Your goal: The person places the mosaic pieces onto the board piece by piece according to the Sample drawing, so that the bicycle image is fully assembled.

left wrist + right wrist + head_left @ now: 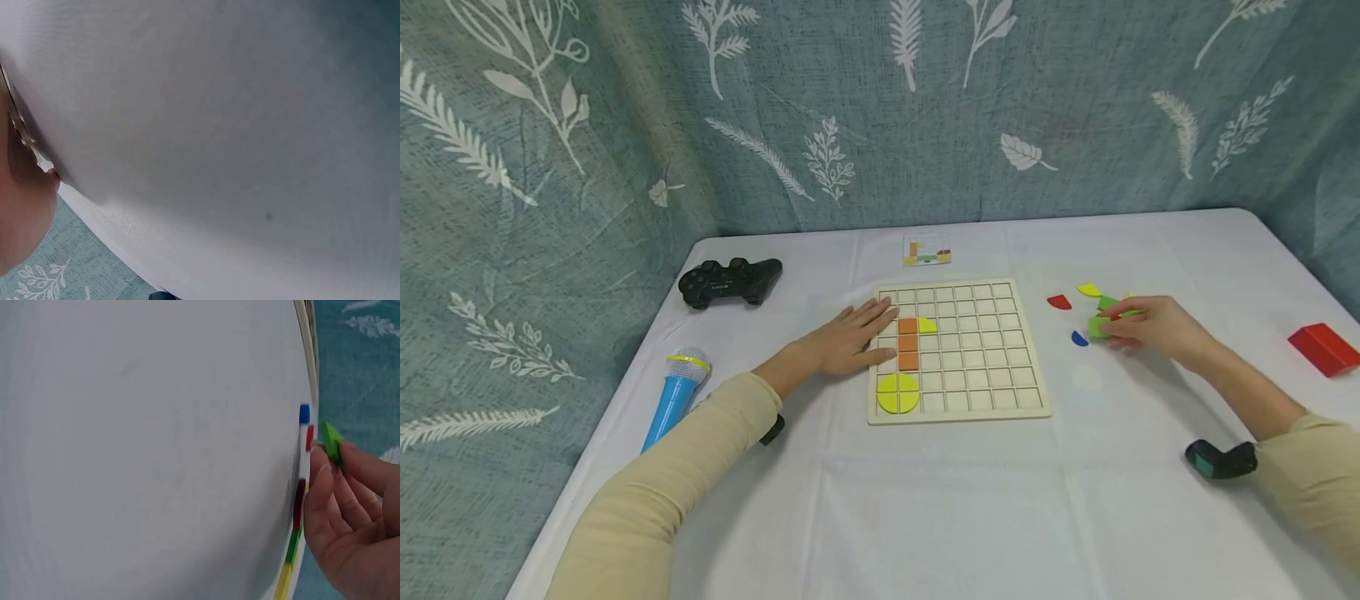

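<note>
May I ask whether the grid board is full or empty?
Partly filled: the board holds orange squares and yellow pieces, but most visible cells are bare.

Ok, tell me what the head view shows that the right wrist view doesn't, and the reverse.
Only the head view: the left hand, the grid of the board, the game controller, the microphone, the picture card and the red block.
Only the right wrist view: a side-on close-up of the right hand pinching the green piece, and the thin edges of the loose pieces.
Both: the right hand, green piece, blue piece, tablecloth and leafy curtain.
</note>
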Demonstrator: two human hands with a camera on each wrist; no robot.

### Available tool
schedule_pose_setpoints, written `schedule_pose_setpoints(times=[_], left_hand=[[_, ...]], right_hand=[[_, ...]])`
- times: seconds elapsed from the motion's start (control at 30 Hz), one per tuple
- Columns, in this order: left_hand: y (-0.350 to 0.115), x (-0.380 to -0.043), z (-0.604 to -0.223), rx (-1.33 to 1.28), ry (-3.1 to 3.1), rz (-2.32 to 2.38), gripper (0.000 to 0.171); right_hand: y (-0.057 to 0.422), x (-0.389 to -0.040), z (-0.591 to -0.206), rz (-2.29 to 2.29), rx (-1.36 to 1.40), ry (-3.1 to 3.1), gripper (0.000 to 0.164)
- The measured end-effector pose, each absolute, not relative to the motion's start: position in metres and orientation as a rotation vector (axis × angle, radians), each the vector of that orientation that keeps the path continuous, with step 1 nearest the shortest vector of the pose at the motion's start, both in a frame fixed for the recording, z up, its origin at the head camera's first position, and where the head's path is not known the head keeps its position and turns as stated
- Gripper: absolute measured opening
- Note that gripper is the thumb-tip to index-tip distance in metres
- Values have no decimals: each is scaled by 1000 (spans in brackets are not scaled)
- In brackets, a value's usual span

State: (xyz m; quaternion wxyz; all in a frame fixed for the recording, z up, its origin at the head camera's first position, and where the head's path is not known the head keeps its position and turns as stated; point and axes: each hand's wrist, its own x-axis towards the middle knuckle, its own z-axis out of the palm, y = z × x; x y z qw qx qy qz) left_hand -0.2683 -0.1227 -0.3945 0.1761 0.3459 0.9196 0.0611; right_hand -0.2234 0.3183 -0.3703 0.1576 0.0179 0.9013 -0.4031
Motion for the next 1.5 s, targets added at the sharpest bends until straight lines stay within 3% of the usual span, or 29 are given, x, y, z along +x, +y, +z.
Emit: schedule_pose_setpoints(times=[0.33,1.5], left_hand=[[-122,-268,-395,966,2610,175,75],[-121,-268,-393,969,2611,151,76]], right_hand=[[279,-221,-366,-1255,5,2398,53],[155,-213,-378,-1372,-198,2121,29]])
